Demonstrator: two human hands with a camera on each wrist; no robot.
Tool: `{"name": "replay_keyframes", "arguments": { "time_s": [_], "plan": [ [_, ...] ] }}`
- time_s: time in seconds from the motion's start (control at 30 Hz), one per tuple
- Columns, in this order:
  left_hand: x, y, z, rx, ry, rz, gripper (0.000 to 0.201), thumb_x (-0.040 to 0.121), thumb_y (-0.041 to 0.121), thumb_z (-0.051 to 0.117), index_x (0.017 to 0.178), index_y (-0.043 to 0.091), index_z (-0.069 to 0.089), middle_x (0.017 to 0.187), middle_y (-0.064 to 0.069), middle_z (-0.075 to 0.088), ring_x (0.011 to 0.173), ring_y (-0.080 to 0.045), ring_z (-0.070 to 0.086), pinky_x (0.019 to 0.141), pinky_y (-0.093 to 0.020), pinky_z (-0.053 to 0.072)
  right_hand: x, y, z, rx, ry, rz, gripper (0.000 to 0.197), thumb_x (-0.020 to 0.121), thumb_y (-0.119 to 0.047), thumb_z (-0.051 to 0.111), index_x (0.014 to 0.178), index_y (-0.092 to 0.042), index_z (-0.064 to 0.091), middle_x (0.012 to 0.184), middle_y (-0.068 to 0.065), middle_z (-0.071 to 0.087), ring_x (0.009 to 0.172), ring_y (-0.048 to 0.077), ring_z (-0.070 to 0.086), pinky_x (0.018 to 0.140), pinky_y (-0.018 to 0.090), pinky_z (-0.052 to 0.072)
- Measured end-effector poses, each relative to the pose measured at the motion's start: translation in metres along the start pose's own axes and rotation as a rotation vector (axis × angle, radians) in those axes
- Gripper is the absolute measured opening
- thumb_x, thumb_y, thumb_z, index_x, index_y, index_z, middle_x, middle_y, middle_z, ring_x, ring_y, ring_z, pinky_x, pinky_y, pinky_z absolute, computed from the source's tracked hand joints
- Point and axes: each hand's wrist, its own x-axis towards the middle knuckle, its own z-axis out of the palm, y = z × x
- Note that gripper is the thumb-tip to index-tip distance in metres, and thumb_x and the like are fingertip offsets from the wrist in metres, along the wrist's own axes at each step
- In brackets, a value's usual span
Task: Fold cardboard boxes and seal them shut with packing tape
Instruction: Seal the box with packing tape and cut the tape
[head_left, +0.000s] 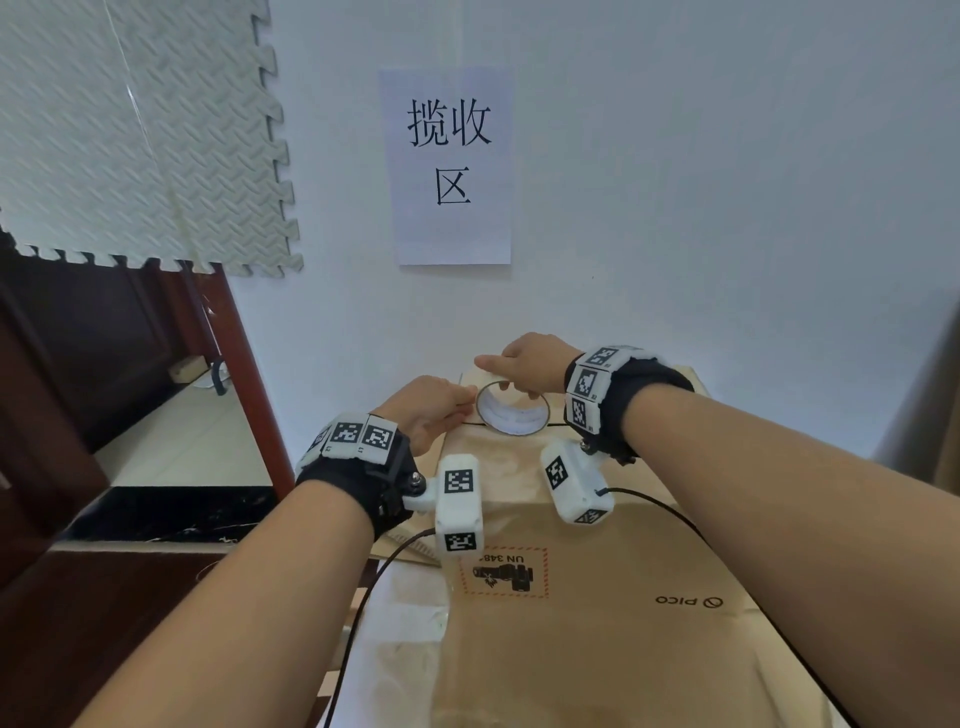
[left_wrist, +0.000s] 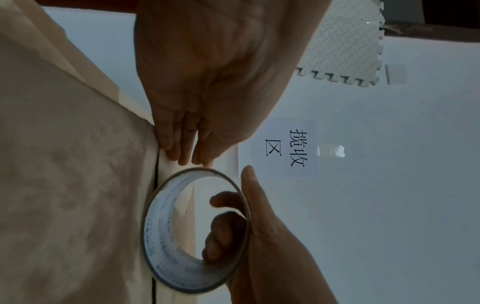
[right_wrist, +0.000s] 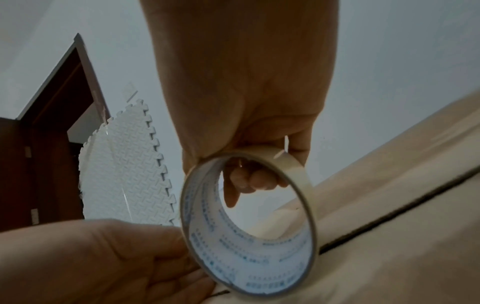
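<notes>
Here, right hand (head_left: 535, 361) grips clear packing-tape roll (head_left: 512, 410) over brown cardboard box (head_left: 597, 597) seam; left hand (head_left: 431, 410) fingers press tape end flat just beside roll

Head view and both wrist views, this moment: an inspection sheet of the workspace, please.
Surface: mostly hidden under the brown cardboard box; a pale strip shows at its left.
Job's things: box flaps closed, dark seam uncovered beside the near-empty ring of clear packing tape standing on it.
Clutter: nothing seen.
Grippers: right hand grips the roll, fingers through its core; left hand presses the tape end onto the box.
Cables: black cable runs from the left wrist camera, another from the right.
Surroundings: white wall, paper sign with Chinese characters, grey foam mat, dark wooden doorframe.
</notes>
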Motion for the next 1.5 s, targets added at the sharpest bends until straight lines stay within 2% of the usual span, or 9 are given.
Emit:
{"name": "replay_keyframes", "arguments": {
  "time_s": [0.2, 0.37, 0.53, 0.67, 0.73, 0.9, 1.13, 1.27, 1.5],
  "plan": [
    [0.004, -0.011, -0.005, -0.029, 0.023, 0.001, 0.01, 0.092, -0.006, 0.054, 0.09, 0.003, 0.059, 0.09, -0.011, 0.059, 0.086, -0.018, 0.057, 0.096, -0.032, 0.047, -0.002, -0.013, 0.001, -0.152, 0.011, -0.029, 0.056, 0.091, -0.061, 0.042, 0.081, -0.009, 0.061, 0.066, 0.0, 0.052, 0.071, 0.018, 0.052, 0.055, 0.023, 0.035],
    [0.008, -0.009, -0.007, -0.072, 0.005, -0.025, 0.024, 0.091, -0.001, 0.058, 0.114, -0.009, 0.06, 0.103, -0.015, 0.06, 0.099, -0.018, 0.06, 0.1, -0.031, 0.049, -0.004, -0.007, -0.007, -0.202, 0.006, -0.06, 0.057, 0.089, -0.061, 0.047, 0.086, -0.007, 0.064, 0.082, 0.007, 0.057, 0.077, 0.019, 0.052, 0.061, 0.028, 0.037],
    [0.007, -0.01, -0.005, -0.121, 0.015, -0.069, 0.031, 0.088, -0.005, 0.063, 0.119, -0.009, 0.058, 0.108, -0.014, 0.063, 0.102, -0.017, 0.063, 0.085, -0.024, 0.056, -0.012, -0.001, -0.018, -0.398, -0.03, -0.034, 0.061, 0.082, -0.07, 0.05, 0.09, -0.012, 0.068, 0.086, 0.002, 0.065, 0.085, 0.021, 0.062, 0.059, 0.025, 0.04],
    [0.008, -0.01, -0.005, -0.128, 0.042, -0.07, 0.033, 0.089, 0.0, 0.063, 0.12, -0.011, 0.058, 0.109, -0.012, 0.062, 0.103, -0.015, 0.062, 0.083, -0.022, 0.056, -0.011, 0.002, -0.019, -0.352, -0.038, 0.006, 0.055, 0.096, -0.053, 0.034, 0.099, -0.005, 0.062, 0.105, 0.01, 0.063, 0.098, 0.027, 0.058, 0.076, 0.03, 0.042],
    [0.007, -0.011, -0.006, -0.165, 0.047, -0.086, 0.031, 0.091, 0.0, 0.062, 0.12, -0.009, 0.058, 0.111, -0.011, 0.065, 0.105, -0.014, 0.063, 0.083, -0.022, 0.056, -0.014, 0.002, -0.022, -0.223, -0.019, 0.017, 0.039, 0.098, -0.036, 0.031, 0.084, -0.006, 0.052, 0.099, 0.012, 0.058, 0.09, 0.028, 0.051, 0.075, 0.03, 0.037],
    [0.005, -0.011, -0.005, -0.191, 0.058, -0.088, 0.029, 0.093, -0.005, 0.056, 0.121, -0.01, 0.056, 0.118, -0.013, 0.064, 0.107, -0.016, 0.062, 0.078, -0.019, 0.057, -0.025, 0.007, -0.027, -0.099, 0.064, -0.022, 0.014, 0.092, -0.024, 0.047, 0.087, -0.013, 0.053, 0.09, 0.003, 0.056, 0.084, 0.02, 0.048, 0.064, 0.027, 0.037],
    [0.003, -0.013, -0.001, -0.147, 0.072, -0.053, 0.018, 0.092, -0.006, 0.056, 0.11, -0.008, 0.058, 0.105, -0.011, 0.063, 0.093, -0.012, 0.062, 0.071, -0.014, 0.056, -0.024, 0.009, -0.033, -0.197, 0.05, -0.04, 0.022, 0.087, -0.03, 0.059, 0.073, -0.012, 0.058, 0.066, -0.001, 0.053, 0.068, 0.017, 0.051, 0.053, 0.021, 0.037],
    [0.002, -0.012, -0.005, -0.17, 0.054, -0.066, 0.02, 0.092, -0.005, 0.057, 0.112, -0.008, 0.058, 0.115, -0.013, 0.064, 0.104, -0.016, 0.062, 0.077, -0.019, 0.057, -0.024, 0.012, -0.033, -0.283, 0.008, 0.003, 0.031, 0.086, -0.038, 0.062, 0.07, -0.012, 0.062, 0.065, 0.0, 0.057, 0.064, 0.018, 0.054, 0.051, 0.02, 0.037],
    [0.001, -0.014, -0.009, -0.213, 0.026, -0.046, 0.024, 0.09, -0.004, 0.06, 0.114, -0.008, 0.058, 0.119, -0.013, 0.065, 0.112, -0.017, 0.062, 0.084, -0.021, 0.056, -0.022, 0.008, -0.03, -0.052, 0.014, 0.157, 0.032, 0.088, -0.021, 0.045, 0.06, -0.014, 0.033, 0.06, 0.001, 0.036, 0.054, 0.018, 0.032, 0.051, 0.026, 0.025]
  ]
}}
